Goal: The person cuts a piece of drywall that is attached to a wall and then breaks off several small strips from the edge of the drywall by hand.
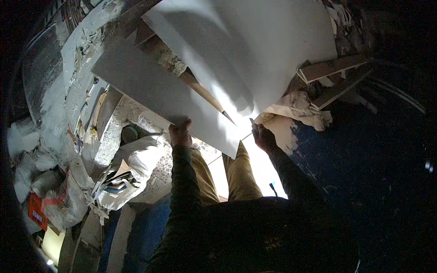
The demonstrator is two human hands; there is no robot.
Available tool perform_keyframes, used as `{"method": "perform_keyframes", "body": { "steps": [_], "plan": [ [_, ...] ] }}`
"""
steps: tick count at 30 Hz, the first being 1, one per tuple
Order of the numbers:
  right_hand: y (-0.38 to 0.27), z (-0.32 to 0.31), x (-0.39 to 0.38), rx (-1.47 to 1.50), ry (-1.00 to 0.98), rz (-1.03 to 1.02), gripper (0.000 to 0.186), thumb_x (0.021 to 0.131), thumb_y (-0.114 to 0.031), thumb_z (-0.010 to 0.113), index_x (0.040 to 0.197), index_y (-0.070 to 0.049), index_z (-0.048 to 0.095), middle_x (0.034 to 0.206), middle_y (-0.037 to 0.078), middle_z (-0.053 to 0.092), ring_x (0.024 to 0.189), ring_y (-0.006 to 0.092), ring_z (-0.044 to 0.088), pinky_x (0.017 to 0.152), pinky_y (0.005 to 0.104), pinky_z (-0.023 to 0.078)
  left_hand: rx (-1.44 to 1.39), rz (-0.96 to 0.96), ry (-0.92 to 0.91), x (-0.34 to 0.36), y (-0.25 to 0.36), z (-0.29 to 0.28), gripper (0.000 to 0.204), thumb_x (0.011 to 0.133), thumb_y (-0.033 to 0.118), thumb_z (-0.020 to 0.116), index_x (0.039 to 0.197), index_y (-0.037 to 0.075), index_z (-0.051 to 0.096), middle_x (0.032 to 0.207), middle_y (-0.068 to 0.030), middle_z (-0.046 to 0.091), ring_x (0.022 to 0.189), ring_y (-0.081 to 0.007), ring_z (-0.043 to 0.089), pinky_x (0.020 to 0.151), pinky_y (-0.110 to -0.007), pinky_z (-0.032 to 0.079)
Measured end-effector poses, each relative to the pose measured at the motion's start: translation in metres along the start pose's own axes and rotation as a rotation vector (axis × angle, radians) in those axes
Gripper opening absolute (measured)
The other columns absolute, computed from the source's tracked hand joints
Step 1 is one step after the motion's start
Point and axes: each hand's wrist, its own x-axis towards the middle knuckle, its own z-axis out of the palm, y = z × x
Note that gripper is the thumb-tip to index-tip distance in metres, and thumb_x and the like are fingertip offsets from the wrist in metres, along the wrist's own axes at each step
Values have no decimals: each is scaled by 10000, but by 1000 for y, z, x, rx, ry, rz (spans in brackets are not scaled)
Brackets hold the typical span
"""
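A flat grey-white strip of board [150,88] slants from the upper left down to a corner in front of my legs. My left hand [181,133] grips its near edge, with the thumb on top and the fingers beneath. To its right a large pale sheet of board [282,41] fills the upper middle, with a wedge-shaped gap between the two. My right hand [265,137] is closed close to the lower tip of the large sheet. A small slim thing pokes out from its fingers; glare and shadow hide what it is.
A white sack [136,159] stuffed with scraps stands left of my legs. Beyond it are plastic bags [59,195] and an orange-red box [37,210]. Broken board pieces [334,68] and crumpled paper [296,108] lie at right, beside a dark blue surface [355,150].
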Motion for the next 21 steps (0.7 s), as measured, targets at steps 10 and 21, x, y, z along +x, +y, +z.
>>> {"method": "perform_keyframes", "body": {
  "steps": [10,21],
  "plan": [
    [-8,37,18,-123,-146,-225,200,885,-241,516,914,-44,519,653,154,597,551,324,599,487,459,463,-37,-81,232,-28,-1,-3,307,671,24,743,915,70,562,916,-14,599,824,-162,547,784,-301,428],
    [13,52,3,-149,-241,-147,165,838,-139,451,922,-14,519,692,191,626,627,365,626,571,516,469,20,-34,142,-24,7,3,269,667,18,719,902,60,597,894,-11,613,774,-165,559,779,-297,432]
  ]
}}
